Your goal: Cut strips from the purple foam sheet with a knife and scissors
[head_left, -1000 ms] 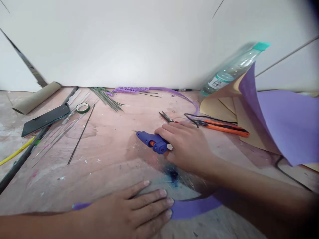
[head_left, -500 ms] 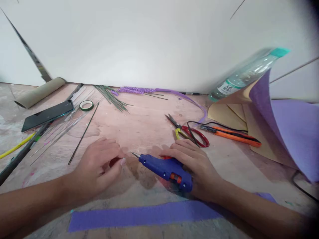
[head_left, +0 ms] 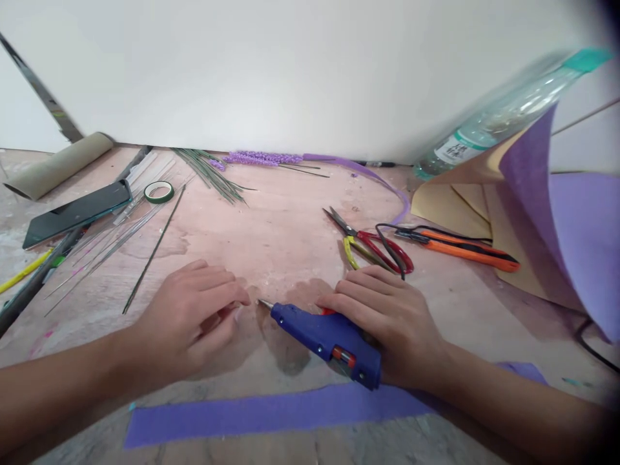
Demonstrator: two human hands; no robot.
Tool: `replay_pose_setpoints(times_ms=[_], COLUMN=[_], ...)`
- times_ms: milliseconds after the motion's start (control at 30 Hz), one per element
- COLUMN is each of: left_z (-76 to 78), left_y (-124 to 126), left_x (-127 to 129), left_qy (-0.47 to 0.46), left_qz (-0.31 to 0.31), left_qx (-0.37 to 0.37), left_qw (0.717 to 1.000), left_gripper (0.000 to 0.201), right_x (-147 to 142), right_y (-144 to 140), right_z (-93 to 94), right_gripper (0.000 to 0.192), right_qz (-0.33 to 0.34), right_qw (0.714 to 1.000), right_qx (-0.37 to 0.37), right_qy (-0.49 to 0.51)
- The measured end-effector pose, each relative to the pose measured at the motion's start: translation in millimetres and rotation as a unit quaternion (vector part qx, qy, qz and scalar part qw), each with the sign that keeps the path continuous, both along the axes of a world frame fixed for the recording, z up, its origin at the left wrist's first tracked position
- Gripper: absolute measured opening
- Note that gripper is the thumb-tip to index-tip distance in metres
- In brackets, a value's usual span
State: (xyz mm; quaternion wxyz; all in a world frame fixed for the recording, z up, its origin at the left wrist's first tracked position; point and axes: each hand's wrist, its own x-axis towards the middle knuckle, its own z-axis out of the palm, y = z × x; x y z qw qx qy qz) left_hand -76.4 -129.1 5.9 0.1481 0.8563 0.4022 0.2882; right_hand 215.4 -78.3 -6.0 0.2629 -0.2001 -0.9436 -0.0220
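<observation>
My right hand (head_left: 390,320) is wrapped round the handle of a blue hot glue gun (head_left: 310,332), whose metal nozzle points left. Close to that nozzle tip, my left hand (head_left: 196,316) is closed with thumb and fingers drawn together. Whatever it may hold is too small or hidden to make out. A flat strip of purple crepe paper (head_left: 232,416) lies on the table nearest me, passing under my right forearm. Just beyond my right hand rest scissors (head_left: 365,242) with red and yellow handles, crossed by a black cord.
An orange utility knife (head_left: 465,252) lies right, beside purple paper (head_left: 581,219) and a plastic bottle (head_left: 484,135). Purple flower stems (head_left: 261,158) lie by the wall. Left are green tape (head_left: 159,192), thin wires (head_left: 121,236), a phone (head_left: 77,213) and a cardboard tube (head_left: 61,166).
The view has shifted slightly. The glue gun's rear has swung a little lower, and its nozzle is a bit nearer my left fingertips. My left fingers have closed together more.
</observation>
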Motion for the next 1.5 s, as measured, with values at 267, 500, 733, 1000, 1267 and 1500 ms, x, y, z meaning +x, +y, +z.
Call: replay_pose_setpoints(times_ms=[267, 500, 733, 1000, 1267, 1500], left_z=[-6.2, -5.5, -4.3, -3.8, -3.8, -1.9], left_y=[-0.5, 0.4, 0.0, -1.7, 1.2, 0.3], left_x=[1.3, 0.9, 1.9, 0.8, -1.6, 0.7], left_qy=[0.058, 0.110, 0.138, 0.130, 0.012, 0.113], left_qz=[-0.043, -0.034, -0.051, -0.043, 0.029, -0.051], left_qx=[0.131, 0.163, 0.169, 0.169, 0.062, 0.119], left_qw=[0.989, 0.980, 0.975, 0.976, 0.998, 0.985], left_gripper=[0.021, 0.019, 0.017, 0.015, 0.016, 0.027], right_x=[1.1, 0.7, 1.5, 4.6, 0.5, 0.4], right_y=[0.4, 0.8, -0.1, 8.1, 7.7, 8.5], right_z=[1.4, 0.8, 2.5, 6.4, 9.3, 9.2], right_gripper=[0.022, 0.022, 0.015, 0.022, 0.025, 0.024], right_qz=[-0.007, -0.006, -0.033, -0.195, -0.195, -0.198], right_qw=[1.000, 0.999, 0.998, 0.963, 0.965, 0.964], right_qx=[-0.026, -0.033, -0.059, -0.150, -0.159, -0.163], right_qy=[-0.006, -0.003, 0.020, 0.107, 0.074, 0.074])
